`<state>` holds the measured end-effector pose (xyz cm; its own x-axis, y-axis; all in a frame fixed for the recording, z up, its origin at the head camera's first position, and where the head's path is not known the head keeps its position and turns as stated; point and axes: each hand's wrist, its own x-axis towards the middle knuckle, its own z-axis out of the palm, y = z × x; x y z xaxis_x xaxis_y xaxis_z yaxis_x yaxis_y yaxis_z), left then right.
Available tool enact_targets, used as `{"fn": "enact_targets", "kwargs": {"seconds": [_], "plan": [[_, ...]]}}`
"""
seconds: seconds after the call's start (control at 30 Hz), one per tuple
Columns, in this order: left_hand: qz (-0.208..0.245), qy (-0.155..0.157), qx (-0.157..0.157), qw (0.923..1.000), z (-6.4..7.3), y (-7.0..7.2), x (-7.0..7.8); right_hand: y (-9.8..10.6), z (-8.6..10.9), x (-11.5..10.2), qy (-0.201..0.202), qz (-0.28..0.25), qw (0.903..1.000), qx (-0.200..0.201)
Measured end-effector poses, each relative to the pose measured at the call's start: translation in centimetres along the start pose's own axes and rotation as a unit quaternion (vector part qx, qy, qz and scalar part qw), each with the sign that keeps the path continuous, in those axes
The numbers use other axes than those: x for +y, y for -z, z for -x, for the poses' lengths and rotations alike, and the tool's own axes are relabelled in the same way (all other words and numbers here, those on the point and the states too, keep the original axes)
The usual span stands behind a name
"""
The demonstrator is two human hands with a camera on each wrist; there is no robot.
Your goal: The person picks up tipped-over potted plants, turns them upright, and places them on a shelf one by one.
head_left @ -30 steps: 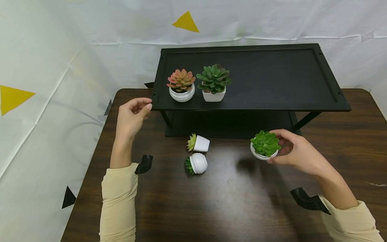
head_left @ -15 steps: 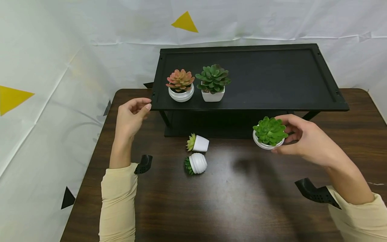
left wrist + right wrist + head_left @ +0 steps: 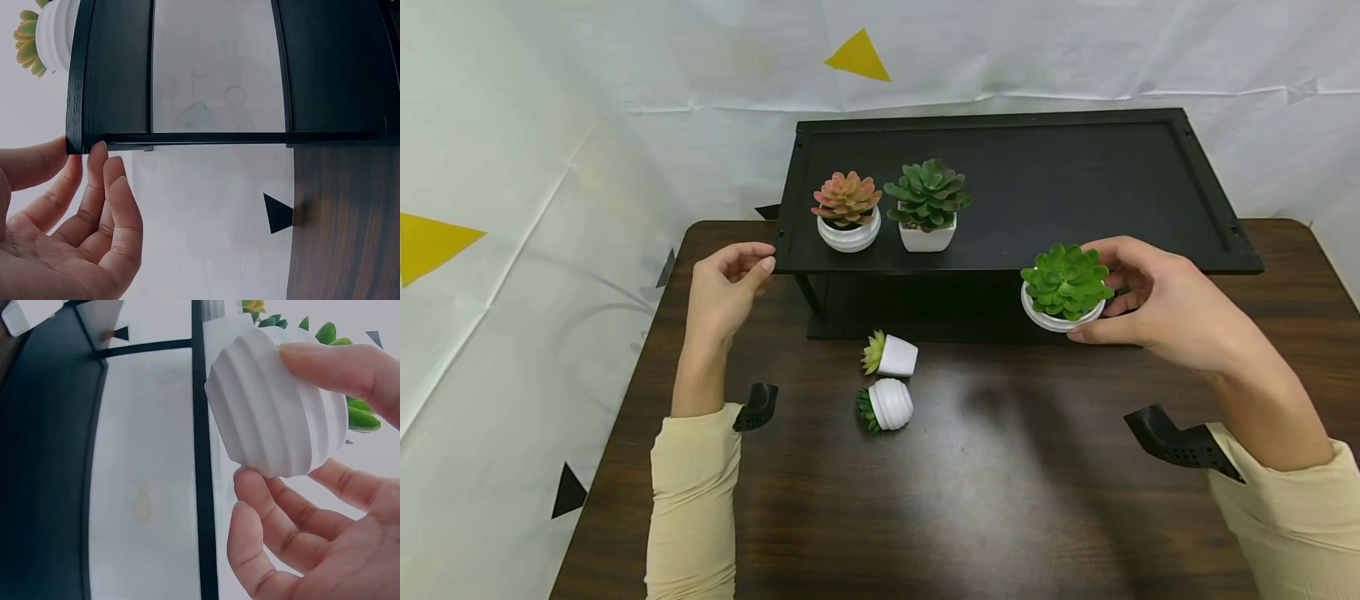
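From where I sit, my first worry is the black shelf [image 3: 1075, 183]: the right hand [image 3: 1165, 292] holds the bright green succulent [image 3: 1066, 282] in the air at the near edge of its top, right of the middle, and if that hand goes farther without enough lift, the base of the white ribbed pot [image 3: 275, 406] could catch the edge and tip. I can't tell how much clearance there is, though the right wrist view puts the pot just beside that edge. The thumb and fingers are clamped on the pot's sides, and I'd judge that a knock on such a tapering shape could twist it loose. The left hand [image 3: 726, 292] pinches the shelf's left near corner between thumb and fingers; a tug there might slide the frame and unsettle the orange succulent [image 3: 847, 200] and the dark green succulent [image 3: 928, 196] on the left (both upright, I'm glad to see). Against half a second ago, the right hand and its plant have moved up and farther from me, so the leaves now overlap the top panel in the head view. The left hand keeps its pinch, and the two toppled pots, small smooth one [image 3: 898, 356] and rounded one [image 3: 891, 405], lie unmoved on the table [image 3: 970, 500].
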<state>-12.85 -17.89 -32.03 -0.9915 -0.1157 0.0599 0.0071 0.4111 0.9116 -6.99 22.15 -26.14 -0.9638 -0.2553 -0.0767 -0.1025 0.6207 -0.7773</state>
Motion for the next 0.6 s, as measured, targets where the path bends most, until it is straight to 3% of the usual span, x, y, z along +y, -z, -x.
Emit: {"fn": "enact_targets", "kwargs": {"seconds": [0.27,0.6], "plan": [[0.001,0.008,0.000,1.0000,0.0,0.0,0.0,0.7,-1.4,-1.0,-0.039,0.020,0.9990,-0.006],[0.007,0.003,-0.002,1.0000,-0.1,0.0,0.0,1.8,-3.2,-1.4,-0.042,0.048,0.9980,-0.003]]}}
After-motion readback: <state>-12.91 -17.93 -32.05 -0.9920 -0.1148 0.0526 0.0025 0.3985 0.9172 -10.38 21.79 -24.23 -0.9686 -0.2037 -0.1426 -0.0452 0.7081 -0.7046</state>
